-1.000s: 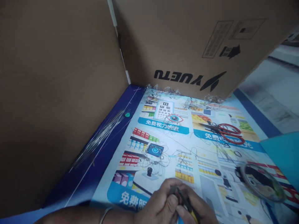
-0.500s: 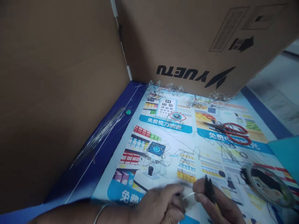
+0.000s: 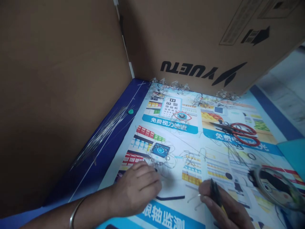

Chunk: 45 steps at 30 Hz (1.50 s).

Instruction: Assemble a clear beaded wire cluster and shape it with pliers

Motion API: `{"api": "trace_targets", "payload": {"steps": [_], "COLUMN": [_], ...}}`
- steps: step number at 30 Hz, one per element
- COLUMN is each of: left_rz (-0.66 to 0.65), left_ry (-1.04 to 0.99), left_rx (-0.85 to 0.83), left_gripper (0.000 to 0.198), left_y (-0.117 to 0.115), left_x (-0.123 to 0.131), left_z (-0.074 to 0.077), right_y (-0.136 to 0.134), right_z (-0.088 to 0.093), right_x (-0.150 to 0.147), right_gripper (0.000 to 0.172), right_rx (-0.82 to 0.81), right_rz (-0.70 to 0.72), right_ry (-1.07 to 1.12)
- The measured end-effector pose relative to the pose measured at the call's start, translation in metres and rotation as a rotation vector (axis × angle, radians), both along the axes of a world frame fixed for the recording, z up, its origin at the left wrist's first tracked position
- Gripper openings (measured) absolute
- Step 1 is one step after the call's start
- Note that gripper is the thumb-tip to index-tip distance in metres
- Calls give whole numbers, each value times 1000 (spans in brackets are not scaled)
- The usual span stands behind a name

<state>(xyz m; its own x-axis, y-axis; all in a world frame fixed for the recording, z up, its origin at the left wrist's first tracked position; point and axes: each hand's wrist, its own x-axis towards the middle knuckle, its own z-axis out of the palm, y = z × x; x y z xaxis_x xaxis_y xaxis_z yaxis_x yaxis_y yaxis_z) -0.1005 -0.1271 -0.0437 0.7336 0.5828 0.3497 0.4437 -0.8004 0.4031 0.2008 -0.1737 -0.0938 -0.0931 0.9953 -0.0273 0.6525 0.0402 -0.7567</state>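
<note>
Right hand with pliers and bent wire, lower right.
Fingers pinch the wire, ends pointing left, and grip the pliers, long axis slanting up-left; left hand, lower centre, curls, contents unclear.

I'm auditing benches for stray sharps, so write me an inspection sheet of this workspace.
Surface: printed poster over blue covering.
Job's things: pliers, bent wire; wire bundle farther left.
Clutter: red-handled scissors, loose wire loops, green lump.
Left hand: palm down over the poster; anything underneath is hidden.
Right hand: holds the pliers and bent wire.
Cables: nothing seen.
Surroundings: cardboard panels at left and behind.
</note>
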Motion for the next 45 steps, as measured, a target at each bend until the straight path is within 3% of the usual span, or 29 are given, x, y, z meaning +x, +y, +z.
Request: {"api": "trace_targets", "payload": {"steps": [7, 14, 20, 27, 33, 36, 39, 41, 45], "left_rz": [140, 136, 127, 82, 116, 162, 217, 269, 441], "left_ry": [202, 234, 242, 292, 261, 186, -27, -222, -644], "left_rx": [27, 30, 75, 139, 92, 16, -139, -351, -934], "left_gripper": [29, 28, 21, 16, 18, 21, 18, 14, 10], "left_y": [12, 20, 25, 32, 31, 31, 29, 26, 18], "left_x": [-3, -5, -6, -5, -7, -9, -11, -11, -9], "left_z": [-9, -16, -19, -18, -23, -26, -22, -14, 5], "right_y": [2, 5, 4, 0, 4, 5, 9, 13, 21], "right_z": [4, 9, 2, -9, 3, 17, 32, 38, 39], "right_x": [-2, -7, -2, 2, -9, -21, -31, -33, -23], "right_gripper": [23, 22, 23, 35, 25, 20, 21, 25, 27], "right_rx": [21, 36, 20, 103, 95, 92, 59, 35, 18], "right_rz": [36, 32, 109, 66, 71, -23, 2, 45, 79], "right_ry": [-1, 15, 2, -45, 19, 62, 94, 87, -56]}}
